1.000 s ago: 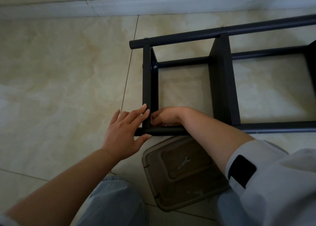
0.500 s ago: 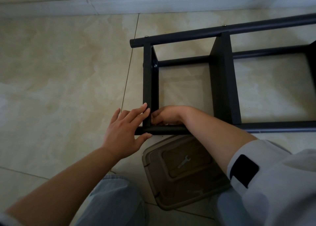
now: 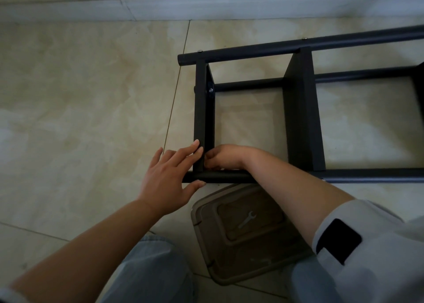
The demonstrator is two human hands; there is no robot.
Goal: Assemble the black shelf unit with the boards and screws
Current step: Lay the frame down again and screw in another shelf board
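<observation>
The black shelf unit (image 3: 300, 110) lies on its side on the tiled floor, with black tubes along its length and boards standing across them. My left hand (image 3: 169, 176) presses straight fingers on the end board (image 3: 200, 110), its thumb under the near tube (image 3: 220, 177). My right hand (image 3: 226, 157) reaches inside the frame at the near corner of that board, fingers curled tight against the joint. What the fingers hold is hidden. A silver bolt (image 3: 210, 90) shows at the far end of the end board.
A brown plastic lid (image 3: 247, 229) lies on the floor just in front of the near tube, with a small silver wrench (image 3: 247, 219) on it. My knees fill the bottom edge. A pale skirting board (image 3: 160, 7) runs along the wall at the top.
</observation>
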